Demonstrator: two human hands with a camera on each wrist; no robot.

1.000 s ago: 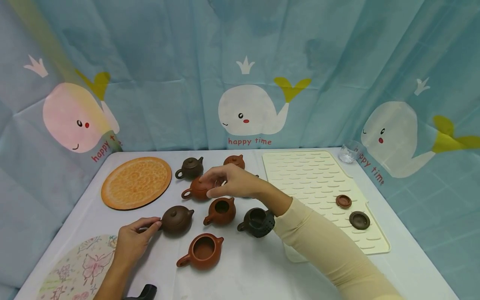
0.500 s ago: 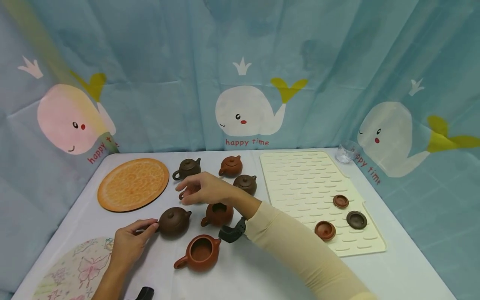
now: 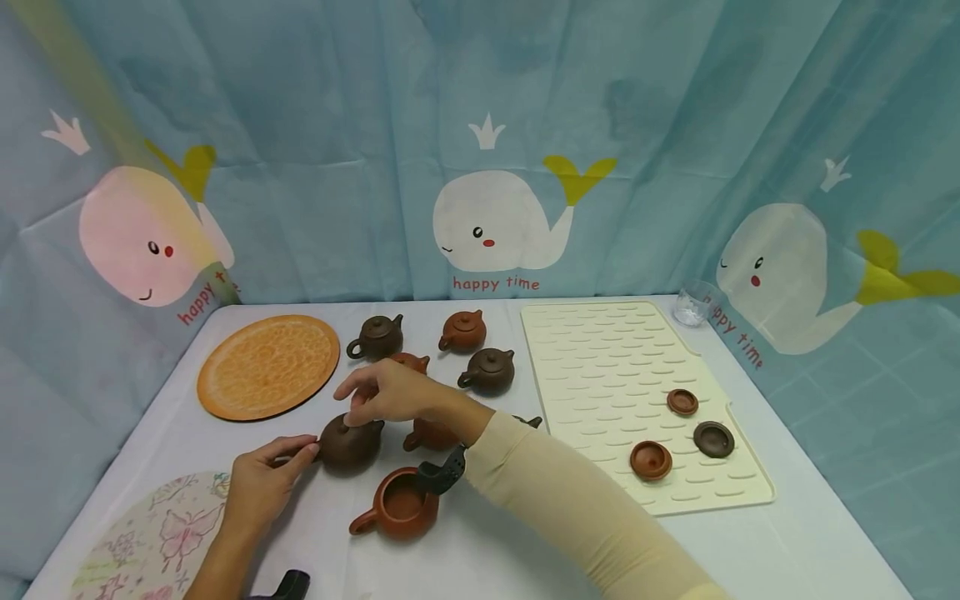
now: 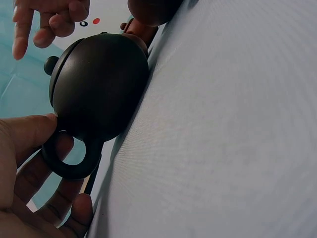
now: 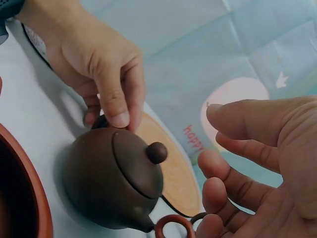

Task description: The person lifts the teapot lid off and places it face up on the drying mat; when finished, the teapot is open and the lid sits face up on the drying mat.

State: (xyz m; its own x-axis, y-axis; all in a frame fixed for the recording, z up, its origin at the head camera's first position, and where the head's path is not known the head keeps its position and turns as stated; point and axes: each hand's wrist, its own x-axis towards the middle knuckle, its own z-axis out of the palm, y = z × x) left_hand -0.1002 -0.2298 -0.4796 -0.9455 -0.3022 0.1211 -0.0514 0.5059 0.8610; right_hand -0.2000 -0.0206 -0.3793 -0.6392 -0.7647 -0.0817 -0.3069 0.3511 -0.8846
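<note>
A dark brown teapot stands on the white table with its lid on. My left hand pinches its handle between thumb and fingers. Over the lid hovers my right hand, its fingers loosely bent and holding nothing. In the right wrist view a gap shows between those fingers and the round lid knob. A lidless red-brown teapot sits nearer the front. Behind the right wrist another red-brown teapot is partly hidden.
Several lidded teapots, including a dark one, stand toward the back. On the cream mat lie a dark lid and two red-brown lids, one nearer. An orange round mat lies back left; a clear cup stands back right.
My right hand has moved left and toward the front, from over a red-brown teapot to above the dark brown teapot's lid. The left hand has stayed on the handle.
</note>
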